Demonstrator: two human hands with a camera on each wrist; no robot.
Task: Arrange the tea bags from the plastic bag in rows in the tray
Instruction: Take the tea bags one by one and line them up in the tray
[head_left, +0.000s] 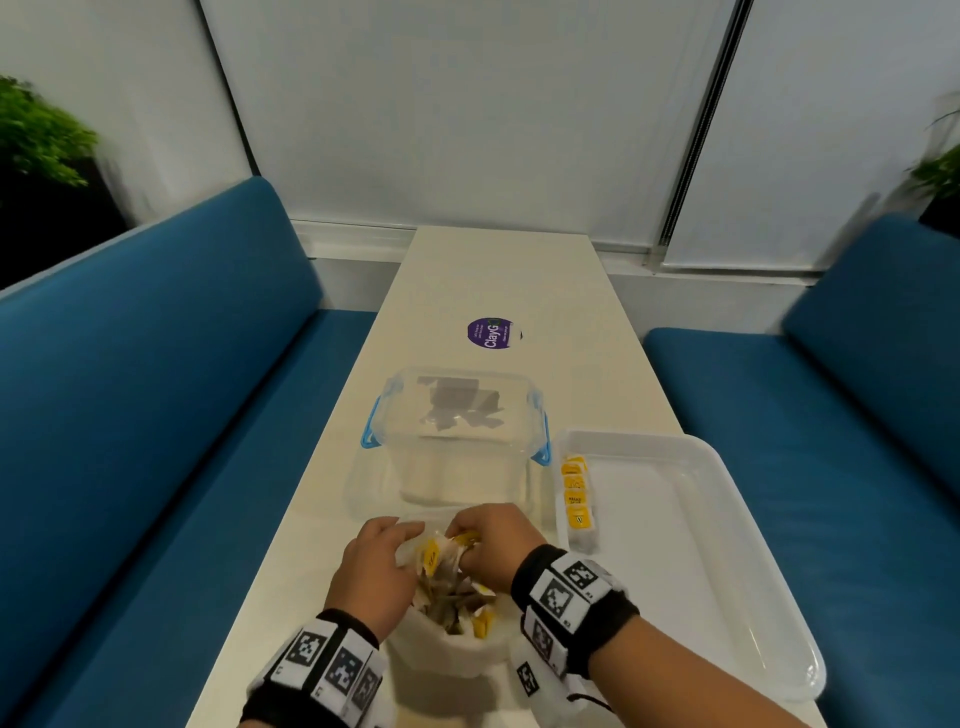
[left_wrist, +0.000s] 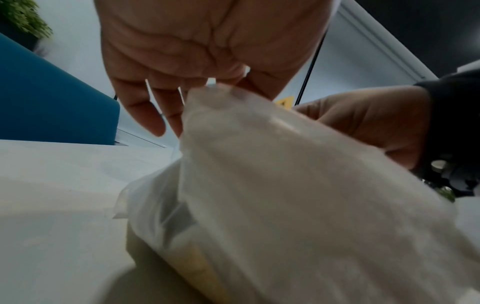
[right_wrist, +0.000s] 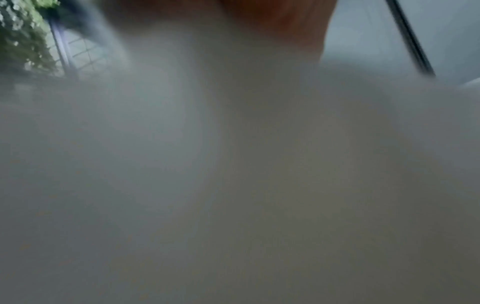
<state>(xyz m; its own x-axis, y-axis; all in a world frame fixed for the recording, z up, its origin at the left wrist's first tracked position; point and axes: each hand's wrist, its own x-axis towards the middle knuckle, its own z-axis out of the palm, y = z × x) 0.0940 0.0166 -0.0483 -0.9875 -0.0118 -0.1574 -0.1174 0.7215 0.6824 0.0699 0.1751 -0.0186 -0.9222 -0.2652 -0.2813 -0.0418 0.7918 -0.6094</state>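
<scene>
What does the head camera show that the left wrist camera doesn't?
Only the head view shows the white tray with a short row of tea bags along its left edge, and the clear container behind the bag. Only the left wrist view shows the left hand's palm side. Both show the plastic bag, held open by the left hand, and the right hand at its mouth.

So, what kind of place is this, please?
Probably a café or office break-area booth: two blue cushioned benches face each other across a narrow cream table, with roller blinds behind and potted plants at the sides.
</scene>
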